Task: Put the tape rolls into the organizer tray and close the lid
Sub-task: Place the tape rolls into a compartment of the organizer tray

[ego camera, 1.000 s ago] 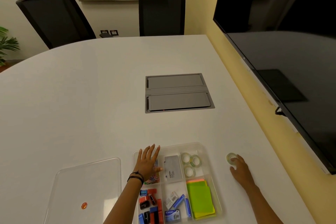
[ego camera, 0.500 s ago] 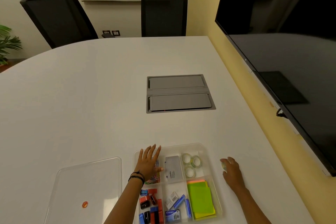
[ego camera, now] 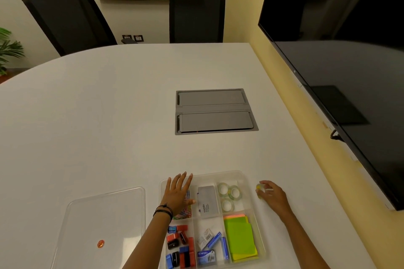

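Head view looks down on a clear plastic tray [ego camera: 244, 176] with compartments, set on a white table [ego camera: 109, 116] between the two hands. The left hand [ego camera: 178, 194] lies flat and spread, fingers straight, over the tray's far left compartment, covering most of some coloured clips [ego camera: 185, 214]; it holds nothing. Just right of its thumb a grey box [ego camera: 207, 202] fills the far middle compartment. The far right compartment, next to the right hand, holds three tape rolls [ego camera: 228, 196] lying flat and close together. The right hand [ego camera: 272, 197] is just outside the tray's right wall, fingers curled around a fourth tape roll [ego camera: 260, 188] pinched at the fingertips; whether the roll is off the table cannot be told. Nearer the person, below the left wrist, one compartment holds red, blue and black small items [ego camera: 180, 247]; the middle one holds small blue and white boxes [ego camera: 209, 244]; the one beside the right forearm holds a stack of green, yellow and orange sticky notes [ego camera: 239, 236]. The clear lid [ego camera: 102, 214] lies flat on the table left of the left forearm, apart from the tray, with an orange sticker [ego camera: 100, 243] on it.
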Demonstrator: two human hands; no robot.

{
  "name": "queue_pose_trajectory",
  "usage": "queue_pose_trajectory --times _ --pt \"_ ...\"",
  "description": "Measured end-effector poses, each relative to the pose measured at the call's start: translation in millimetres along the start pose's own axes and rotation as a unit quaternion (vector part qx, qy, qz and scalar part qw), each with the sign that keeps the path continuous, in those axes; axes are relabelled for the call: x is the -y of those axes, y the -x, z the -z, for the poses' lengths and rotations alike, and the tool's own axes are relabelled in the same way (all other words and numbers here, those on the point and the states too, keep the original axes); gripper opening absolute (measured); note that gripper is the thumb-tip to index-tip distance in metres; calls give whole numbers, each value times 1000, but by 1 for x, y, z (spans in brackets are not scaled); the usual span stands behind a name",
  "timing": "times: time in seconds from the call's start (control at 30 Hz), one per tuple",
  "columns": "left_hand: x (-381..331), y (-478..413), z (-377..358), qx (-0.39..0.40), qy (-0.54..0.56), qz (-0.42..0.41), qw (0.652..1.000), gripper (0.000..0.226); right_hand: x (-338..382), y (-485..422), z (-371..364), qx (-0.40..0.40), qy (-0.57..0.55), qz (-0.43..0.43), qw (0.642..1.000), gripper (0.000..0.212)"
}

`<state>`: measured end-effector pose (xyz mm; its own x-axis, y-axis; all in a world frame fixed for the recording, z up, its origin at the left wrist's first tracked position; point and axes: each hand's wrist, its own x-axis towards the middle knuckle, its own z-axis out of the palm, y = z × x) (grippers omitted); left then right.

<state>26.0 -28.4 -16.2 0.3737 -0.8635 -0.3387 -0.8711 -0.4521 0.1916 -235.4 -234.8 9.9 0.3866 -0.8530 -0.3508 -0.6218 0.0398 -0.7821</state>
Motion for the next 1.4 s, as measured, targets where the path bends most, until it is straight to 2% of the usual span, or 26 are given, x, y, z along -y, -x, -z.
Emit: queue_pose_trajectory --times 0.13,0.27,0.33,0.43,0.5,0.6,0.93,1.13,1.4 --pt "-1 2 2 0 -1 -1 1000 84 29 3 -10 4 -46 66 997 22" --pt "-2 2 4 0 -1 -2 1000 84 42 7 -24 69 -23 103 992 14" --pt "-2 2 3 1 -3 -2 1000 83 43 9 -31 101 13 115 988 14" --pt "-1 3 4 2 -2 -2 1000 83 38 11 -41 126 113 133 976 27" --pt "-1 3 3 3 -4 -2 1000 83 34 14 -46 148 201 156 956 36" --pt "-1 3 3 5 0 -1 1000 83 34 19 -51 184 262 172 932 42" --pt "-1 1 1 -4 12 -4 1000 85 38 18 -58 200 394 172 880 36" --pt "0 1 1 -6 19 -4 1000 85 41 13 -61 198 394 147 885 31" --pt "-2 2 3 -1 9 -2 1000 85 56 7 -66 153 377 138 903 27"
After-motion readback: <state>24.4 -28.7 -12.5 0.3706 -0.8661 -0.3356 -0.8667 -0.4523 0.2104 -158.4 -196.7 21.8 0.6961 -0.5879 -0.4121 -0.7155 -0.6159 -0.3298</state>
